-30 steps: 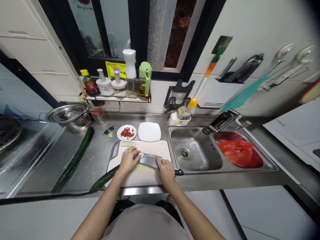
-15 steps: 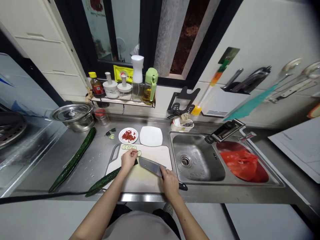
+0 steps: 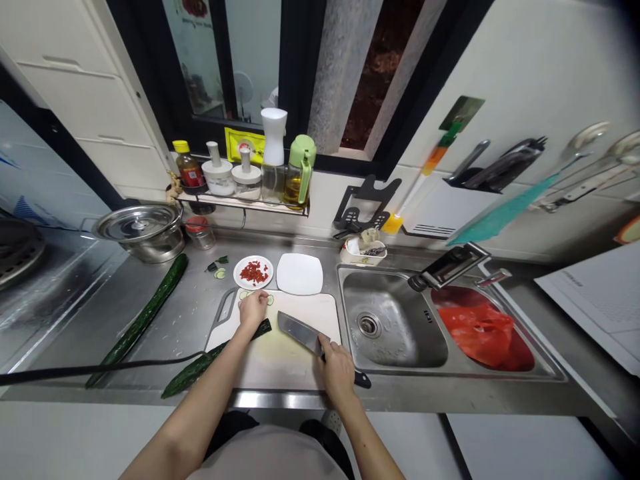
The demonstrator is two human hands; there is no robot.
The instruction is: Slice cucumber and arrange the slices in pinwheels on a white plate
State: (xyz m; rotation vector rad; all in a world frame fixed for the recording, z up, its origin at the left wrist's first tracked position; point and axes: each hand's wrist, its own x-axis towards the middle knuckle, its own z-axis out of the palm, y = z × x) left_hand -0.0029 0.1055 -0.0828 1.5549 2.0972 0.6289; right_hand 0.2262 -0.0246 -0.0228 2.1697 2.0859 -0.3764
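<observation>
My left hand (image 3: 253, 309) is closed, its fingertips on a thin cucumber slice (image 3: 271, 300) near the back of the white cutting board (image 3: 310, 373). Other slices (image 3: 243, 294) lie beside that hand, partly hidden by it. Below my left wrist, a cut cucumber (image 3: 193, 371) rests across the board's left edge, its middle covered by my forearm. My right hand (image 3: 338, 370) grips the black handle of a broad kitchen knife (image 3: 299, 332). The blade points up and left over the board, apart from the cucumber.
A plate of chopped red pieces (image 3: 253, 272) and a white square plate (image 3: 299, 274) stand behind the board. A whole cucumber (image 3: 140, 320) and lidded steel pot (image 3: 143, 233) are left. The sink (image 3: 395, 320) is right. A black cord (image 3: 100, 369) crosses the counter.
My left hand has moved slightly away from me with the cucumber slice, towards the other slices, now covering most of them. My right hand still holds the knife in about the same place.
</observation>
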